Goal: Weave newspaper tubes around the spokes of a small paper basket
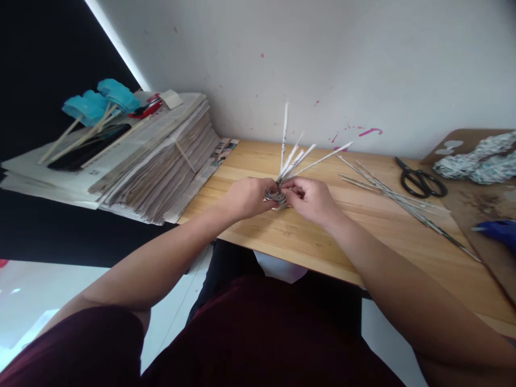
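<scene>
A small woven paper piece (277, 200) made of grey, newspaper-like strands is between my two hands, low over the wooden table. Several rolled paper sticks (291, 161) fan up and away from its far side. On the left, my left hand (253, 196) is closed around the woven piece, thumb in front and fingers behind. My right hand (305, 194) pinches at its right side, close to where the sticks come together. Which single strand the right fingertips grip is too small to tell.
Loose paper sticks (387, 193) lie right of my hands, beside black-handled scissors (419, 180). Farther right are a board (479, 201), braided paper bundles (479, 158) and a blue tool (497, 231). A tall newspaper stack (161, 166) at left bears blue paper flowers (102, 102). A wall (314, 70) stands behind.
</scene>
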`<action>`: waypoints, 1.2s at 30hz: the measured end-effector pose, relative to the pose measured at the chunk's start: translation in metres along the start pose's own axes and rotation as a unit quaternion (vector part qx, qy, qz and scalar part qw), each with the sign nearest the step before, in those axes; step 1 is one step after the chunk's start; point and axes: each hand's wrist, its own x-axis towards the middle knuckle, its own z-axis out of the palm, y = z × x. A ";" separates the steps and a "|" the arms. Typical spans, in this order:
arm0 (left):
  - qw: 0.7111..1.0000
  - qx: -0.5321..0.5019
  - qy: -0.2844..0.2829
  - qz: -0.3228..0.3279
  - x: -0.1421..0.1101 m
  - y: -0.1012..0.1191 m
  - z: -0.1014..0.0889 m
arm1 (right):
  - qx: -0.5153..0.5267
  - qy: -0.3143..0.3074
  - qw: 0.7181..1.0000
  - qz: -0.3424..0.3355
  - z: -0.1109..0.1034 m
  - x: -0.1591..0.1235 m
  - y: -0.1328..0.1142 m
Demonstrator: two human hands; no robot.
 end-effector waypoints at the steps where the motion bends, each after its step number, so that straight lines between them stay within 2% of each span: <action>1: 1.000 0.006 -0.003 -0.007 0.002 0.002 -0.001 | -0.005 0.000 1.000 -0.004 0.000 0.000 0.000; 7: 1.000 -0.011 0.020 -0.015 0.001 0.005 0.004 | -0.010 0.000 1.000 -0.019 0.001 0.000 0.004; 11: 0.999 0.034 -0.008 -0.002 -0.005 0.003 0.001 | 0.006 -0.001 1.000 -0.014 0.001 0.001 0.005; 17: 0.993 0.105 -0.052 0.007 0.000 0.008 -0.010 | -0.058 -0.012 0.998 -0.037 -0.002 0.002 0.002; 21: 0.997 0.046 -0.063 0.002 0.006 0.007 -0.006 | -0.040 -0.004 0.998 -0.040 0.000 0.001 0.003; 27: 0.996 -0.054 0.063 0.032 -0.001 -0.002 0.007 | 0.020 -0.015 0.999 -0.025 0.001 0.002 0.009; 31: 0.995 -0.055 0.043 0.068 0.002 -0.005 0.004 | 0.005 -0.016 1.000 -0.018 0.000 0.001 0.008; 36: 0.996 -0.064 0.009 0.063 0.007 -0.007 0.001 | 0.009 -0.026 1.000 -0.015 0.001 0.001 0.008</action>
